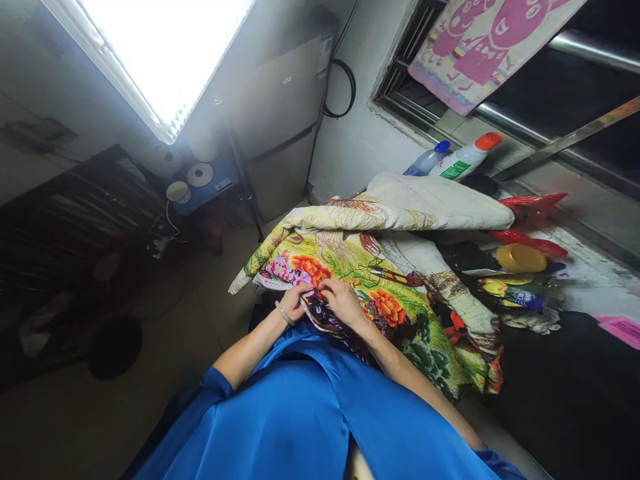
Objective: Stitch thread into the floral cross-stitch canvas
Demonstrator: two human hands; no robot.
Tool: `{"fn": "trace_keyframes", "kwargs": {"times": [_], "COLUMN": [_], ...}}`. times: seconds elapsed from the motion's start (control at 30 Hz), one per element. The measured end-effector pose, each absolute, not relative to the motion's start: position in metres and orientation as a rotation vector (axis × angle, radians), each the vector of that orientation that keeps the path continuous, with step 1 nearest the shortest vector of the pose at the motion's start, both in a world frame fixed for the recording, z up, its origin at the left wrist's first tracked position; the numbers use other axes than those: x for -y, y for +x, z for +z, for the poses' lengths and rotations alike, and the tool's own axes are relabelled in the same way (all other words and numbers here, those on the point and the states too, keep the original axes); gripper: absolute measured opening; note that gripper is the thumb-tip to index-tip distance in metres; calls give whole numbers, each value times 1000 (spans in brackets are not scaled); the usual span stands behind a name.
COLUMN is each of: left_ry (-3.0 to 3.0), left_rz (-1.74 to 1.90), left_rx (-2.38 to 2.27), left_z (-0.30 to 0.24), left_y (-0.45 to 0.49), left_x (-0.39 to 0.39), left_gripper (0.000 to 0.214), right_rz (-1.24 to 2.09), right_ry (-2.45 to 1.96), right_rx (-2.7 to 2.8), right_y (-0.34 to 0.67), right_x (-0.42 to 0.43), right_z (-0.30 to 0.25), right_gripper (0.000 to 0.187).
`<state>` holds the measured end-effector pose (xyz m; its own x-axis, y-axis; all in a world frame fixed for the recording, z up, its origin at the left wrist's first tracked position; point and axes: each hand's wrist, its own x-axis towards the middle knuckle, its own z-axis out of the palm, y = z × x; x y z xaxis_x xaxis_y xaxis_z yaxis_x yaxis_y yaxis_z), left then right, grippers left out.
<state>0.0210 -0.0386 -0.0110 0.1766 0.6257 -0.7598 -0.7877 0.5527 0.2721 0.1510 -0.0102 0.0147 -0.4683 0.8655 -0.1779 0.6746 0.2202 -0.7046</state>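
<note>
A large embroidered cloth (345, 250) with bright flowers lies across my lap, its far side rolled up. With its fingers closed on the near edge, my left hand (294, 301) grips the cloth; a pale bangle circles that wrist. Close beside it, my right hand (343, 303) is closed in a pinch against the dark stitched part. Whatever sits between those right fingertips is too small to make out. Red-handled thread snips (395, 276) rest on the cloth to the right of my hands, with dark thread near them.
On the right, a ledge holds a jar with a golden lid (521, 257), a red plastic bag (533, 203), and bottles (463, 160). A bright lamp (167, 60) hangs at upper left. Beyond the cloth stands a grey refrigerator (275, 100), near a blue box (210, 187).
</note>
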Motion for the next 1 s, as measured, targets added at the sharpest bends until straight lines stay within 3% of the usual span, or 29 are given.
{"fn": "trace_keyframes", "kwargs": {"times": [0.6,0.83,1.0], "left_ry": [-188,-190,-155], "left_rz": [952,1000,1054], "left_rx": [-990,-968,-959], "left_z": [-8,-9,-10], "left_y": [21,19,15], "left_x": [37,41,45], "left_gripper": [22,16,15], "right_rz": [1119,1370,1220], "right_ry": [-1463,-1509,-1396], "right_rx": [2179,1923,2200], "right_y": [150,141,134], "right_x": [9,1,-5], "right_z": [14,17,24], "right_gripper": [18,15,16]}}
